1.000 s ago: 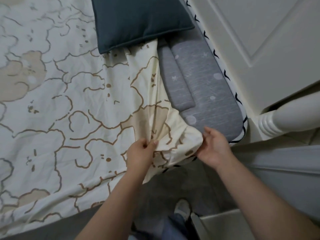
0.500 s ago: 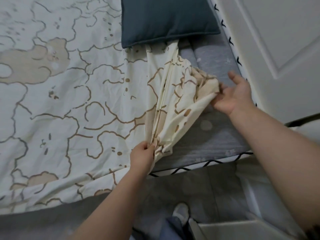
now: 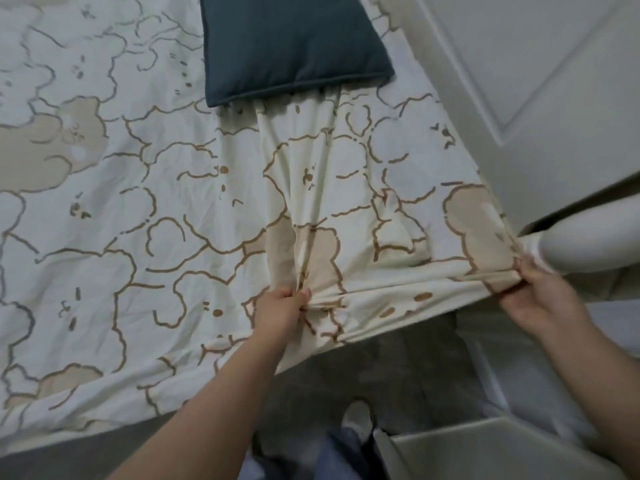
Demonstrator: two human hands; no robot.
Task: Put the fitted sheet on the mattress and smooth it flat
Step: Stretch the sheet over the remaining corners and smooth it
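The cream fitted sheet with brown cloud and bear outlines covers the whole bed, so the grey mattress beneath is hidden. My left hand grips a bunched fold of the sheet near the bed's front edge. My right hand pinches the sheet's corner at the bed's front right, stretched taut over the mattress corner. Wrinkles run from the left hand's bunch up toward the pillow.
A dark teal pillow lies on the sheet at the top. A white panelled footboard with a rounded post stands at the right. Grey floor, my foot and a white box lie below.
My right hand has carried the folded-back sheet corner down and right over the exposed grey mattress corner, covering it. My left hand has kept its grip on the bunched fold.
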